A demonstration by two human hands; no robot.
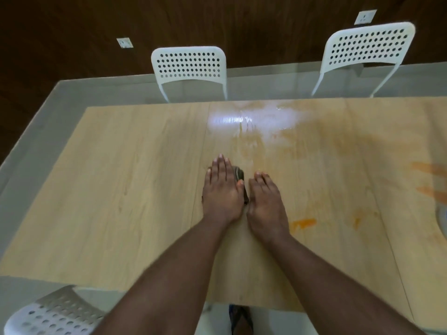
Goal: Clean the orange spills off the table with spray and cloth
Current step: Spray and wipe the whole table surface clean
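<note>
A dark brown wood-panelled wall [242, 25] runs along the far side, carrying two white wall sockets [124, 42]. Two white perforated plastic chairs [189, 66] stand against the far edge (one centre, one right); a third perforated chair [55, 313] sits near left. Pale grey floor [31, 131] surrounds.
</note>
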